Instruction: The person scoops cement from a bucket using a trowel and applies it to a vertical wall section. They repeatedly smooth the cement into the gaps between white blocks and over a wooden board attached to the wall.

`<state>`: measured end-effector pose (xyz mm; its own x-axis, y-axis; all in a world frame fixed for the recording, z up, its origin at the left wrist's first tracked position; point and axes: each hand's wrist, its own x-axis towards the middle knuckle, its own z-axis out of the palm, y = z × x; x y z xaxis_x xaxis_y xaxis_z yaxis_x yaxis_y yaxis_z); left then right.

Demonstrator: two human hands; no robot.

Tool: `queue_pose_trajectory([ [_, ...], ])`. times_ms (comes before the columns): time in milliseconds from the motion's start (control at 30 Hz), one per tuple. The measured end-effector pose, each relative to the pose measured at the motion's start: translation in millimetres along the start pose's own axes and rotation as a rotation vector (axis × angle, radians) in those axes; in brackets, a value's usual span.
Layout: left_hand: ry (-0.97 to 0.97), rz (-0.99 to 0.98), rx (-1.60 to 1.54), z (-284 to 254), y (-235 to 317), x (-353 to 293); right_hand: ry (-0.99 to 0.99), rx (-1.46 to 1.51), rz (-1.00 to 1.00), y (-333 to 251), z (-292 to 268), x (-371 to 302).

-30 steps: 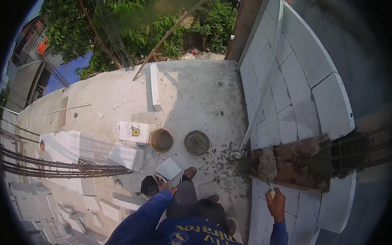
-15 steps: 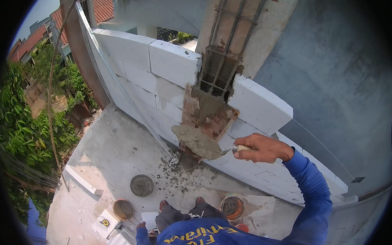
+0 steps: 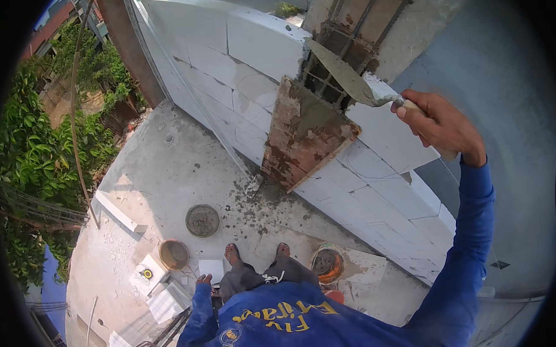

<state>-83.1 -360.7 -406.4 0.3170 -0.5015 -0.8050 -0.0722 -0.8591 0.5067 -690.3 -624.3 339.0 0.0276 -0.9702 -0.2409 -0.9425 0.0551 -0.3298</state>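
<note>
My right hand [image 3: 442, 121] is closed around the pale handle of a trowel [image 3: 345, 77]. The trowel's blade is raised and tilted across the steel rebar [image 3: 357, 35] of an open column between white block walls, with a grey film of mortar on it. Below the opening a stained wooden board [image 3: 303, 153] leans out from the wall, wet mortar [image 3: 317, 117] smeared over its upper part. Low at my left side, my left hand [image 3: 204, 280] hangs with its fingers stretched out and nothing visible in it, near a white block piece [image 3: 211, 269].
White block wall [image 3: 264, 47] runs along both sides of the column. A long metal straightedge [image 3: 198, 103] leans on its left part. On the concrete floor stand a mortar pan [image 3: 202, 220], a bucket [image 3: 174, 254] and an orange-rimmed bucket [image 3: 327, 264]. Greenery lies beyond the left edge.
My right hand has lifted the trowel up and to the right, from above the board to the rebar opening. The heap of mortar on its blade is gone.
</note>
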Motion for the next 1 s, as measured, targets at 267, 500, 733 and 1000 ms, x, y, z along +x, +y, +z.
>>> queue_pose_trajectory([
  [267, -0.177, 0.04, 0.453, 52, -36, 0, -0.276, 0.281, -0.089, -68, 379, 57],
  [500, -0.331, -0.335, 0.903, 76, -40, -46, -0.486, -0.145, -0.254, -67, 760, 188],
  [733, -0.195, -0.371, 0.95, 82, -40, -33, -0.253, -0.565, -0.538, -76, 1049, 349],
  [1000, -0.062, -0.242, 0.874, 67, -35, -13, -0.663, -0.272, -0.53, -95, 1163, 379],
])
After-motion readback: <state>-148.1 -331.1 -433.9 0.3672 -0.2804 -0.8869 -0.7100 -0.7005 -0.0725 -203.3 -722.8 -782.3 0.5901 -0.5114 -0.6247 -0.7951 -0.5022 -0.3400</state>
